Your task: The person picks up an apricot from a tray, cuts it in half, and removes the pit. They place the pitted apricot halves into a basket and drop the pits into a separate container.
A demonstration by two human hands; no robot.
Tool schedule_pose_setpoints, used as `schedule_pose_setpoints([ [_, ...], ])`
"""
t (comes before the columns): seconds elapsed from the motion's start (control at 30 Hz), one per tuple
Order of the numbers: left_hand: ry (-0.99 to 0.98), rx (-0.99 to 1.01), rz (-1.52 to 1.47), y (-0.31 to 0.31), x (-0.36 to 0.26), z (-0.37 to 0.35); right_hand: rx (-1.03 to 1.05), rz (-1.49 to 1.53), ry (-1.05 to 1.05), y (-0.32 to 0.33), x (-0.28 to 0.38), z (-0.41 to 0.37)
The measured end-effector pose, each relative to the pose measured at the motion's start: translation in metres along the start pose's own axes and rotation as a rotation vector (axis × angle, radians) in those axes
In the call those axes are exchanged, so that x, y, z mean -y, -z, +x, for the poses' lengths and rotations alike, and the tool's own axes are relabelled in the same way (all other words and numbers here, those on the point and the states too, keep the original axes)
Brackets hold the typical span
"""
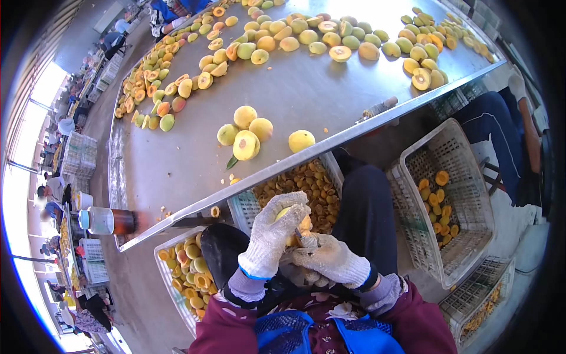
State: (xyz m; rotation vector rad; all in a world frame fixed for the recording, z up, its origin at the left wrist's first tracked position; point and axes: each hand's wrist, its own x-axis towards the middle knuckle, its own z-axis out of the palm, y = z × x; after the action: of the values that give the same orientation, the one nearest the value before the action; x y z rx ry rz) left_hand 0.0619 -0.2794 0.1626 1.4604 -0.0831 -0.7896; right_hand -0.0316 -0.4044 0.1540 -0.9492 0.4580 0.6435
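Note:
My left hand [268, 233], in a white knitted glove, is closed around a yellow fruit [285, 213] above my lap. My right hand [330, 258], gloved too, is closed just beside it, against the fruit's lower side. Its fingers hold a small dark-tipped item [306, 239], too hidden to identify. Beneath and beyond my hands stands a crate [240, 207] full of small orange-brown pieces. On the metal table [203, 141], a small group of yellow fruits [246, 144] lies near the front edge, with a single fruit [301, 141] to its right.
Many fruits [339, 40] spread across the table's far side. A crate of halves [188, 271] sits at my left, a larger crate [413, 221] at my right. A jar [100, 220] stands at the table's left corner. A person's leg [492, 133] is at the right.

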Motion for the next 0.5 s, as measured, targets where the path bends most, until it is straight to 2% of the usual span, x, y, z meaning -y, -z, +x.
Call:
schedule_pose_setpoints([
  [0.17, 0.008, 0.020, -0.049, 0.003, 0.000, 0.002, -0.078, -0.168, 0.013, 0.000, -0.006, 0.005],
  [0.23, 0.017, 0.011, -0.058, 0.002, 0.001, 0.002, -0.332, -0.599, 0.367, -0.001, -0.021, 0.015],
  [0.27, 0.002, -0.005, -0.053, 0.002, 0.003, 0.004, -0.333, -0.602, 0.371, 0.000, -0.026, 0.018],
  [0.33, -0.020, -0.022, -0.051, 0.004, 0.004, 0.004, -0.440, -0.755, 0.552, 0.000, -0.030, 0.022],
  [0.43, -0.032, 0.002, -0.076, 0.009, 0.004, 0.003, -0.514, -0.877, 0.520, -0.009, -0.022, 0.017],
  [0.5, -0.049, 0.004, 0.125, 0.013, 0.004, 0.002, -0.522, -0.891, 0.545, -0.008, -0.028, 0.020],
])
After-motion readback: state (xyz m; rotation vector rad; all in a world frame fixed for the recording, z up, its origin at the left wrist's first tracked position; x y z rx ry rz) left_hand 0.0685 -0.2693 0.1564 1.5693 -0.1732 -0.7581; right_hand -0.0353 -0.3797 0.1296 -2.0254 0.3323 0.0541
